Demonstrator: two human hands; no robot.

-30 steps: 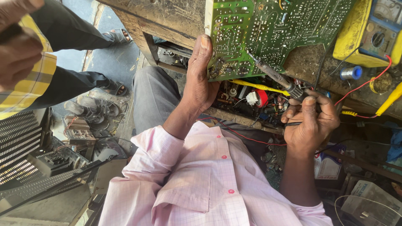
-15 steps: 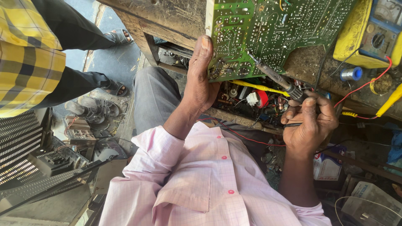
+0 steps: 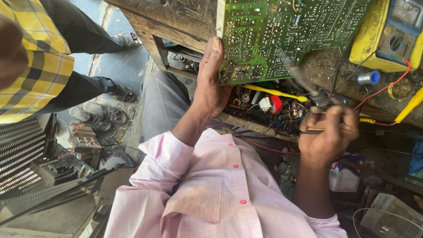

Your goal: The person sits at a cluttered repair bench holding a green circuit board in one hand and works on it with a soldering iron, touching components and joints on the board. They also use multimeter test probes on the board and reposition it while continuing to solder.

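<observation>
While I'm sitting at the bench, the green circuit board (image 3: 282,35) is my reference point for everything, solder side facing me and lying on the worn wooden bench top (image 3: 176,17). Far off to the left of the board stands another person in a yellow checked shirt (image 3: 31,75) and dark trousers, sandals on the floor. Below them, still well left of the board, there's a black perforated metal casing (image 3: 26,154) and some scrap electronics.

My left hand (image 3: 211,83) is clamped on the board's left edge, thumb pressed flat on the face of it, the other fingers wrapped behind where I can't see them. Just under the board's lower edge there's a messy tray of parts, with a yellow wire (image 3: 273,92) and a small red and white component (image 3: 271,104) sitting in it.

My right hand (image 3: 328,132) is below the board's right half, fingers curled tight around the handle of a soldering iron (image 3: 304,81). The iron is blurred, but its tip angles up onto the lower part of the board.

Right of the board sits a yellow multimeter (image 3: 387,39), with a red lead (image 3: 383,88) trailing down from it and a small blue-capped spool (image 3: 368,78) just below it.
</observation>
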